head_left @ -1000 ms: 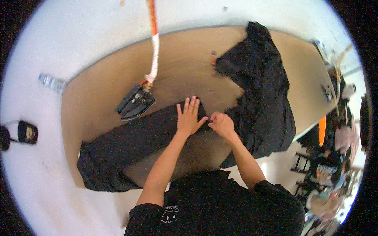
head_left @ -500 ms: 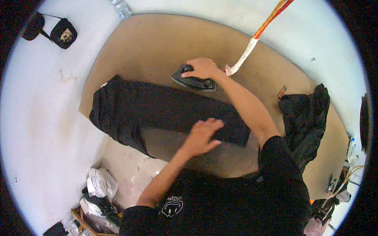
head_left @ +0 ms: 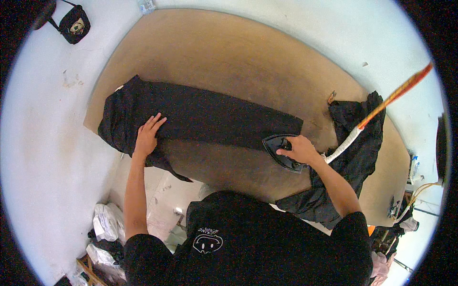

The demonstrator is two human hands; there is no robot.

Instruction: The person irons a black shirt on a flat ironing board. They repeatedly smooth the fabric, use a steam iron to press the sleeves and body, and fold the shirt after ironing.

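Note:
A pair of black trousers, by its shape, lies lengthwise across the brown-covered ironing table, its bunched wide end at the left. My left hand rests flat on the cloth near that end, fingers spread. At the narrow right end, my right hand grips the handle of a black iron. The iron's tip overlaps the near edge of the trouser leg; its rear is over the table cover. A white-wrapped cord runs from the iron up to the right, turning orange and red.
Another dark crumpled garment hangs over the table's right part and reaches toward my body. White plastic bags lie on the floor at lower left. A black pouch hangs on the left wall. A plastic bottle stands beyond the table.
My right hand has carried the iron from beyond the trousers toward me and right, onto their near edge. My left hand has moved left and now rests on the cloth near the wide end.

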